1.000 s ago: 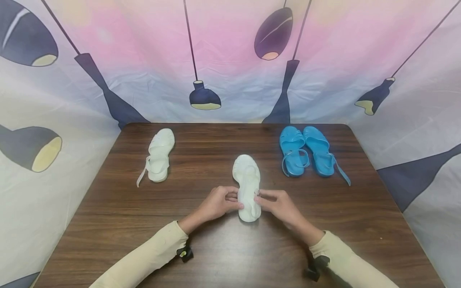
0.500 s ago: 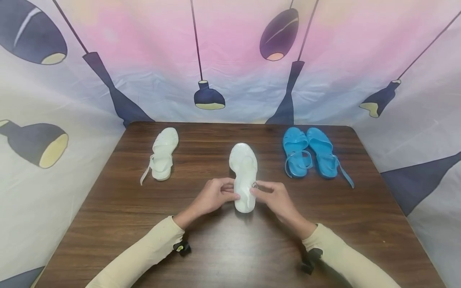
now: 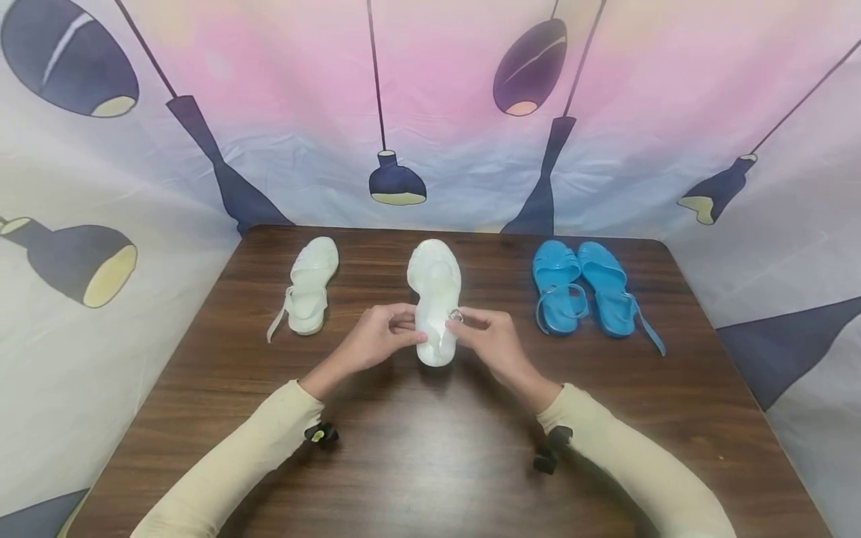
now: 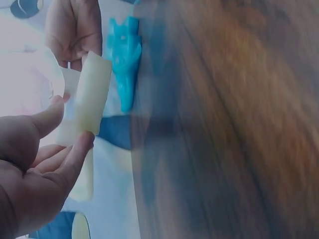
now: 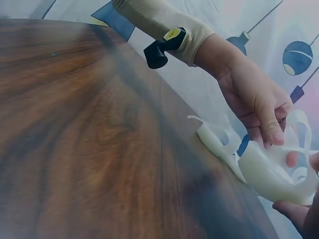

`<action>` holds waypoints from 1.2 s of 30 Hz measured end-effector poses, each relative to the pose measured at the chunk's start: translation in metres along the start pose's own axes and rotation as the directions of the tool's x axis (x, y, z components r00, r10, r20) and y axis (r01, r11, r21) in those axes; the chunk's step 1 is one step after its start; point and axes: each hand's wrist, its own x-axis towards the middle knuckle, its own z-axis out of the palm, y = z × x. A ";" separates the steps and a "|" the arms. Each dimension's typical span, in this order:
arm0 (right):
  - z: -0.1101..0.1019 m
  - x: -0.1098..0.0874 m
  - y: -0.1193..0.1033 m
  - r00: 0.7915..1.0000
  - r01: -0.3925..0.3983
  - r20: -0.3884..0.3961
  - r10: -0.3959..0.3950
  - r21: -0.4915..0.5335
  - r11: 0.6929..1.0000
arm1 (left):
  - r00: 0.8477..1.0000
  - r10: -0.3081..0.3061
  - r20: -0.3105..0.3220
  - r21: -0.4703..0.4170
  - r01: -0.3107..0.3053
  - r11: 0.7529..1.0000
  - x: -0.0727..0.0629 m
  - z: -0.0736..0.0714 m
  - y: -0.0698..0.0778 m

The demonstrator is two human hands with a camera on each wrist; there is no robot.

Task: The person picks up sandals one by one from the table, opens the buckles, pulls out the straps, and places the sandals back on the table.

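Observation:
Between both hands is a white jelly sandal [image 3: 436,276], its toe pointing to the far side of the table. My left hand [image 3: 380,336] pinches its left edge near the heel, thumb on the near side. On the opposite edge, my right hand [image 3: 494,340] pinches the sandal beside a small metal buckle [image 3: 456,314]. In the left wrist view the held sandal [image 4: 92,94] appears raised off the tabletop. A matching white sandal [image 3: 311,276] lies at the back left, its strap hanging loose. Neither hand touches it.
Two blue sandals [image 3: 557,280] lie side by side at the back right, one strap trailing outward. The brown wooden table [image 3: 430,463] ends at a far edge against a printed cloth [image 3: 303,97] with lamp drawings.
Both hands have carried the held white sandal away from me and slightly left, toward the back of the table. The camera view has shifted a little. The other sandals stay put.

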 end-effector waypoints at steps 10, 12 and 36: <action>0.038 0.034 -0.009 0.998 0.010 0.057 -0.018 0.151 0.989 | 0.999 -0.002 -0.040 0.092 0.006 0.996 0.005 -0.039 -0.019; 0.046 0.041 -0.011 0.997 0.013 0.072 -0.023 0.144 0.989 | 0.999 -0.003 -0.048 0.097 0.007 0.995 0.006 -0.047 -0.024; 0.125 0.088 -0.004 0.996 -0.044 0.082 0.028 0.207 0.977 | 0.932 -0.043 -0.361 0.234 0.135 0.963 -0.026 -0.146 -0.074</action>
